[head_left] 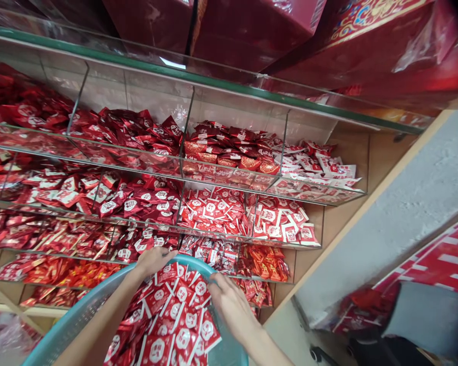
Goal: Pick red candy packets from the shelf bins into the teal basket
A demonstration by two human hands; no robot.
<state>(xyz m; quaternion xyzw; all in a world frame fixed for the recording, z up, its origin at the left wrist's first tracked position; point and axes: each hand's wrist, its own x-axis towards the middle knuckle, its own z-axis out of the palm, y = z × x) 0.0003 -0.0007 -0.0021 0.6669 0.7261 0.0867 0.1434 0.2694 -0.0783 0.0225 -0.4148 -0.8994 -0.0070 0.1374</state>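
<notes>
A large teal basket (76,305) holds many red-and-white candy packets (183,338). My left hand (155,260) rests at the basket's far rim, its fingers bent over the edge; anything beneath them is hidden. On the basket's right side is my right hand (229,300), with its fingers curled at the rim and the thumb side toward the packets. Both hands seem closed on the rim. Just beyond the basket, shelf compartments hold similar red-and-white packets (213,208).
Glass-fronted shelves (156,173) full of red packets rise ahead. Large dark red boxes (252,30) stand on the glass top. At the right are a grey wall (416,188), a grey chair (427,315) and red packaging (438,259) on the floor.
</notes>
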